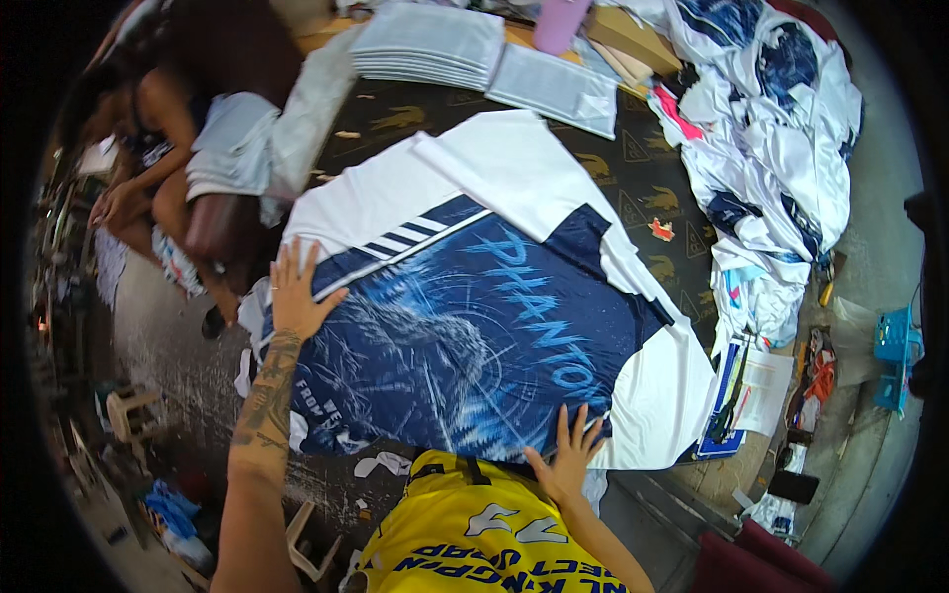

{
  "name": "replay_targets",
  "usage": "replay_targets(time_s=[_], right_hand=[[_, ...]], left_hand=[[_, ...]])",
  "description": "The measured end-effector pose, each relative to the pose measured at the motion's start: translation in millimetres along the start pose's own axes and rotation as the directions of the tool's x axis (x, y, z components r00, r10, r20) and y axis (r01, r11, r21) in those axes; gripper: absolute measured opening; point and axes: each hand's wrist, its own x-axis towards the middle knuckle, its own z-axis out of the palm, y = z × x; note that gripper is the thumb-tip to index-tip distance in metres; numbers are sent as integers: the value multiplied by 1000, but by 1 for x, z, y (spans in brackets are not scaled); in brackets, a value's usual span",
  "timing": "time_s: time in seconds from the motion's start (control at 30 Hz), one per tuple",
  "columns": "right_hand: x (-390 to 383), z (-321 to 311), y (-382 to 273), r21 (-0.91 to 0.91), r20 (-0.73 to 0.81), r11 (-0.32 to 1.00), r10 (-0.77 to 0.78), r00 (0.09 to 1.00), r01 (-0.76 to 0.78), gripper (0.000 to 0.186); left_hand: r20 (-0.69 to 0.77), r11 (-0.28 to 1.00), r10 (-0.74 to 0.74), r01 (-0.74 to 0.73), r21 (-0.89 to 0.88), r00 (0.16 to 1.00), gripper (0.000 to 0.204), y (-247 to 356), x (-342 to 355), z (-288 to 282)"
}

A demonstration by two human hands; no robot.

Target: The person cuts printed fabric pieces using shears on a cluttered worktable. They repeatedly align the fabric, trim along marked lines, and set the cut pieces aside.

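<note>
A navy and white printed jersey (465,326) lies spread over the dark table in front of me, its blue graphic facing up. My left hand (300,287) rests flat on its left edge, fingers spread over the striped navy and white border. Near the jersey's front edge, my right hand (566,457) presses lightly on the navy fabric with fingers apart. White fabric (514,158) extends beyond the print at the far side and at the right. Neither hand grips anything.
Folded pale packs (430,44) are stacked at the table's far edge, beside a pink tumbler (560,25). White and navy garments (771,168) are heaped at the right. Papers (761,390) lie below them. Another person (163,148) sits at the far left. A teal basket (895,346) stands far right.
</note>
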Motion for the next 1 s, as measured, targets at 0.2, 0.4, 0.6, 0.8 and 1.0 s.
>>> replay_targets(time_s=[0.2, 0.4, 0.6, 0.8, 1.0], right_hand=[[178, -35, 8, -300, -248, 954, -96, 964, 18, 110], [363, -201, 15, -448, -276, 891, -221, 935, 78, 94], [198, -175, 121, -196, -616, 971, -228, 754, 134, 84], [20, -126, 292, -50, -406, 901, 376, 833, -431, 90], [29, -143, 373, 65, -550, 935, 325, 769, -349, 47]], left_hand=[[-285, 999, 33, -23, 38, 958, 95, 8, 171, 58], [186, 990, -54, 77, -119, 981, 100, 114, 339, 32], [-120, 990, -34, 18, -136, 992, 84, 127, 164, 10], [22, 931, 229, -213, -297, 973, 94, 289, -126, 18], [181, 500, 860, -717, -486, 477, 80, 444, -231, -11]])
